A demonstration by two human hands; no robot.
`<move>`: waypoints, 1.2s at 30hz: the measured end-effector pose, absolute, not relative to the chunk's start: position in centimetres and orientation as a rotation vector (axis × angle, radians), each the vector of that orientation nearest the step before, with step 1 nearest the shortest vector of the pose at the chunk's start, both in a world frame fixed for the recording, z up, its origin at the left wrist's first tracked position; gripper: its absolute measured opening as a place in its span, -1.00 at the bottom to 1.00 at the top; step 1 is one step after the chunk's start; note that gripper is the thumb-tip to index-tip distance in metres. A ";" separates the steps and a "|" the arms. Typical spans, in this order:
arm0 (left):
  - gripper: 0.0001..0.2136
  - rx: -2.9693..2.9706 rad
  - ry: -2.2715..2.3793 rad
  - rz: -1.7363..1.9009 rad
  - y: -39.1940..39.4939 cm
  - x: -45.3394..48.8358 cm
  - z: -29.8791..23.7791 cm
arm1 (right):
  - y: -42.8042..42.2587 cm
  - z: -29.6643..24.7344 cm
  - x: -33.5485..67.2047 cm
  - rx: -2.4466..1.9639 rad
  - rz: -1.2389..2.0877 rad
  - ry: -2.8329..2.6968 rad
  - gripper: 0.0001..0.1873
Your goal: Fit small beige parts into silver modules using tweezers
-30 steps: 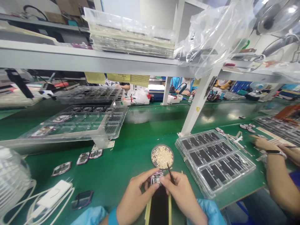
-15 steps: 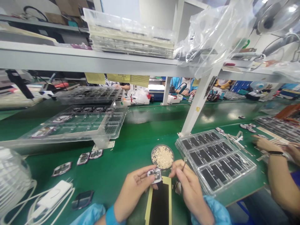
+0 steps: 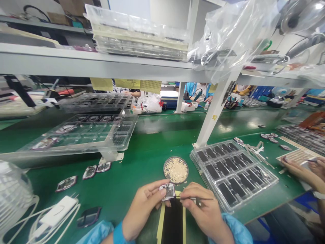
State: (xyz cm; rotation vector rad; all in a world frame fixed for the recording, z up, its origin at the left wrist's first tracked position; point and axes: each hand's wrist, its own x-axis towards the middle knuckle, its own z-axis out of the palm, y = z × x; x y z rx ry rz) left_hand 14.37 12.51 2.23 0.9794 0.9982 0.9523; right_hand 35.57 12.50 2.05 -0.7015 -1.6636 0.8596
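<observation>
My left hand (image 3: 143, 208) pinches a small square electronic part (image 3: 167, 190) with a silvery frame, just above a black strip with yellow edges (image 3: 172, 222). My right hand (image 3: 203, 210) grips thin tweezers (image 3: 195, 198), lying level with their tip at the part. Just beyond my hands a round dish of small pale pieces (image 3: 175, 169) sits on the green bench. Blue sleeves cover both my wrists.
A clear tray of dark rectangular parts (image 3: 232, 173) lies to the right. Raised clear trays (image 3: 83, 134) stand at left, with loose small parts (image 3: 90, 171) below them. A white charger with cable (image 3: 57, 210) and a fan (image 3: 12, 193) sit at the lower left. Another person's hands (image 3: 302, 171) work at right.
My right hand turned the tweezers from upright to level and brought their tip to the part. The other person's arm drew back toward the right edge.
</observation>
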 end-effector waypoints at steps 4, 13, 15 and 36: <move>-0.45 0.966 0.993 0.953 12.6 14.4 2.1 | 12.5 1.8 35.4 -0.668 0.868 -1.663 -0.91; -0.46 0.971 0.988 0.974 12.5 14.5 2.0 | 12.0 0.8 35.6 -0.834 1.014 -1.324 -0.58; -0.44 0.951 0.962 1.008 12.4 14.7 1.9 | 12.2 0.7 35.1 -0.966 1.086 -1.355 -0.75; -0.75 1.288 1.111 1.135 11.6 15.5 0.6 | 12.7 -0.7 31.8 -1.053 1.288 -1.338 -0.59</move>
